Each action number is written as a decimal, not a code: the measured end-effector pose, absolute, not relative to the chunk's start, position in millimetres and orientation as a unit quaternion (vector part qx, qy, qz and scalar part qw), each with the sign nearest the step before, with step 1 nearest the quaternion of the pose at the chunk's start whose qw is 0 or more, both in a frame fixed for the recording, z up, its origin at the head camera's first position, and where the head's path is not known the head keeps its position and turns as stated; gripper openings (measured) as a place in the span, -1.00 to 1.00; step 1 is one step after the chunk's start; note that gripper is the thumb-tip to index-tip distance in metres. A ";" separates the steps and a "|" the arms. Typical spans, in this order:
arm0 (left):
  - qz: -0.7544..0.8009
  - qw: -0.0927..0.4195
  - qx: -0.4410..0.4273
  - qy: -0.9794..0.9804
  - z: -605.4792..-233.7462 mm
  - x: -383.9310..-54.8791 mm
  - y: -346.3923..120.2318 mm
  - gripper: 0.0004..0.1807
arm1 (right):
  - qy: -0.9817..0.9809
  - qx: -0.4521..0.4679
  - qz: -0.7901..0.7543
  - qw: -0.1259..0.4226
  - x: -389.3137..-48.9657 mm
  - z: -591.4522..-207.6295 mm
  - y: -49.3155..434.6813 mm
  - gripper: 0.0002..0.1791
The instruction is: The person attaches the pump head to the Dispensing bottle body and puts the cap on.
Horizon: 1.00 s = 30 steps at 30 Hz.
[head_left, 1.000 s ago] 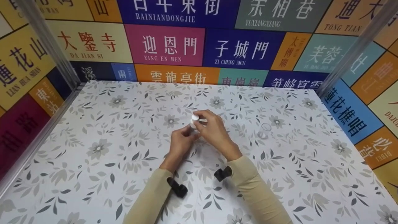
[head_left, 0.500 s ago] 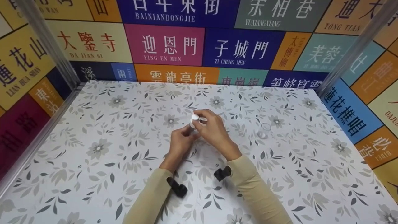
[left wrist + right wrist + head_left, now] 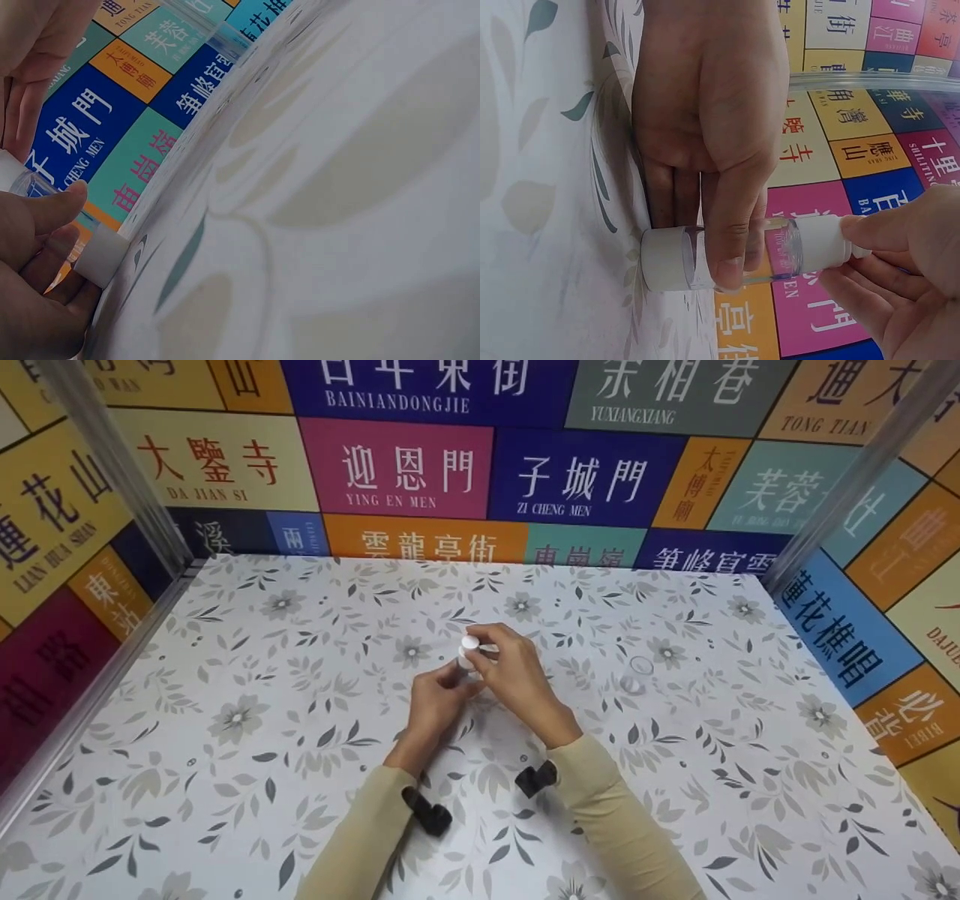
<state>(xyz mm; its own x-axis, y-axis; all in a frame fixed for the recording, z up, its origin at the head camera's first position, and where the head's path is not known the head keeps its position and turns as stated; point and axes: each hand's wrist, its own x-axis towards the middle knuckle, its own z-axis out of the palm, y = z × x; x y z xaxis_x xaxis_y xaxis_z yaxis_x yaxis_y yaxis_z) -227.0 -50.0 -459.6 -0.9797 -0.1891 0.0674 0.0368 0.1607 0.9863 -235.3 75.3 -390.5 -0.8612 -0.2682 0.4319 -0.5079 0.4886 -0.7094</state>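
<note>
A small clear pump bottle [image 3: 781, 262] with a white base [image 3: 664, 259] and a white collar stands upright near the middle of the table, its base right at the tablecloth. My left hand [image 3: 436, 703] grips the transparent body, thumb and fingers around it. At the top, my right hand [image 3: 519, 675] pinches the white pump head [image 3: 469, 643] between thumb and fingers. In the left wrist view the bottle's upper part is cut off at the frame edge. Off to the right, a clear cap [image 3: 636, 675] sits on the cloth.
A white tablecloth [image 3: 300, 810] with grey flowers and leaves covers the table. Colourful panels [image 3: 397, 469] with printed characters rise behind it and at both sides. Clear upright edges [image 3: 847, 487] stand at the back corners.
</note>
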 end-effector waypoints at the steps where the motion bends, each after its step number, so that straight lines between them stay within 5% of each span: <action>1: -0.646 0.087 0.052 -0.757 -459.7 -226.9 -49.8 -0.52 | -0.852 0.228 0.452 0.133 -235.2 -390.4 75.4 -0.68; 30: -0.650 0.086 0.046 -0.753 -461.9 -228.3 -50.6 -0.54 | -0.851 0.237 0.444 0.149 -236.3 -392.7 74.3 -0.68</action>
<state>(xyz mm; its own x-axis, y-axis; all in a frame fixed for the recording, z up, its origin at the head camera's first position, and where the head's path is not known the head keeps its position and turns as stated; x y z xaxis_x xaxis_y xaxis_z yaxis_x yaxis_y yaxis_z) -228.3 -50.6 -461.9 -0.9810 -0.1808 0.0707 0.0436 0.1496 0.9878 -236.3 74.3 -392.7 -0.8430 -0.2708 0.4647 -0.5361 0.4926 -0.6855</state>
